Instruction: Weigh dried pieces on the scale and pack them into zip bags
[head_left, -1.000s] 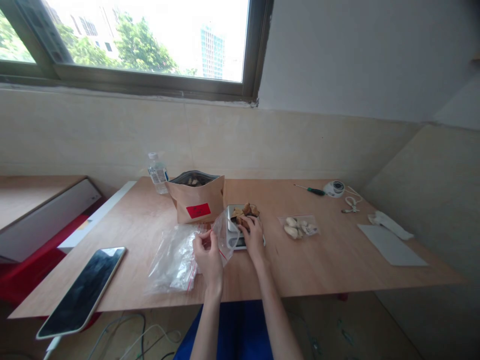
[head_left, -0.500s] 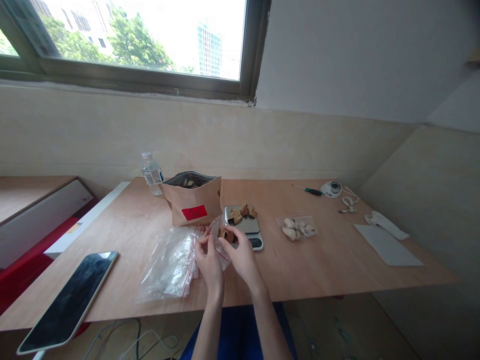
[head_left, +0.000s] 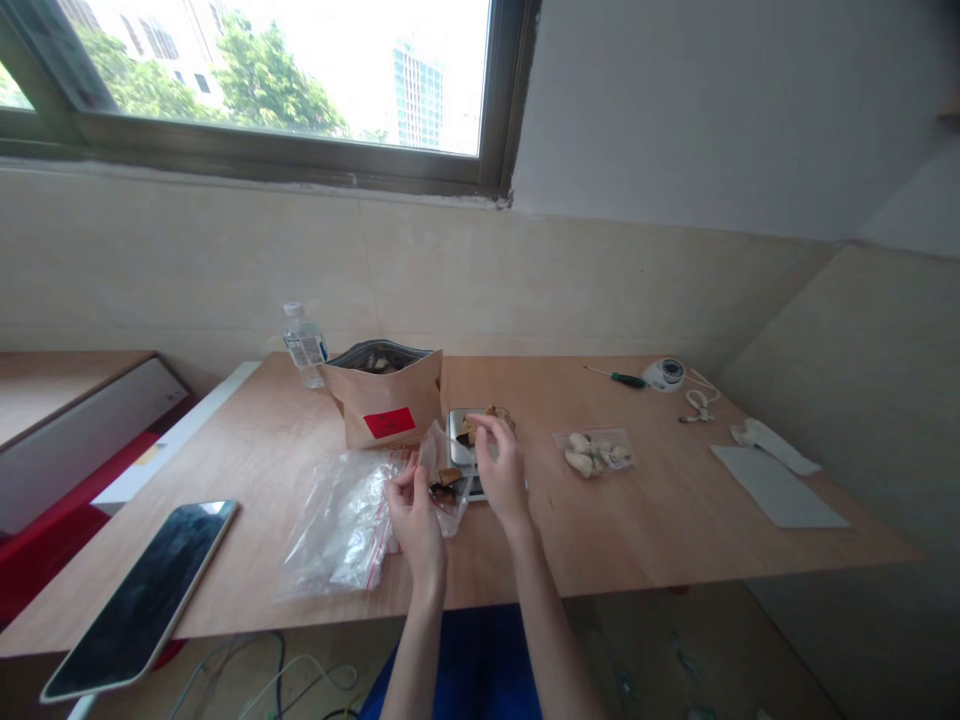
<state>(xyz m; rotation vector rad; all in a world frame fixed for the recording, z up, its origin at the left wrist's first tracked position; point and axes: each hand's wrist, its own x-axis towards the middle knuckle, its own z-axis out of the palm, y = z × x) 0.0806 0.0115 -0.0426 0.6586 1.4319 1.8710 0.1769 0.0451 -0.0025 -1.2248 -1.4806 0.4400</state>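
My left hand [head_left: 417, 520] pinches the edge of a small clear zip bag [head_left: 454, 518]. Inside the bag lie several brown dried pieces [head_left: 445, 490], their exact kind unclear. My right hand [head_left: 501, 470] is over the small digital scale [head_left: 457, 455], its fingers extended and slightly apart at the tan dried pieces [head_left: 495, 412] on the metal plate. It partly hides the plate and the display. Just left of my left hand lies a stack of clear zip bags [head_left: 341, 520]. Behind it stands an open kraft pouch [head_left: 390, 400] with a red label and dark contents.
A sealed bag of pale pieces [head_left: 592, 452] lies to the right. Farther off are a screwdriver [head_left: 626, 380], a white dome camera [head_left: 664, 375] and white paper [head_left: 780, 487]. A water bottle [head_left: 304, 345] stands behind the pouch; a tablet [head_left: 142, 600] lies front left.
My right hand has moved from the small bag's mouth up and right to the pieces on the scale. The left hand still holds the bag, whose brown contents now show more.
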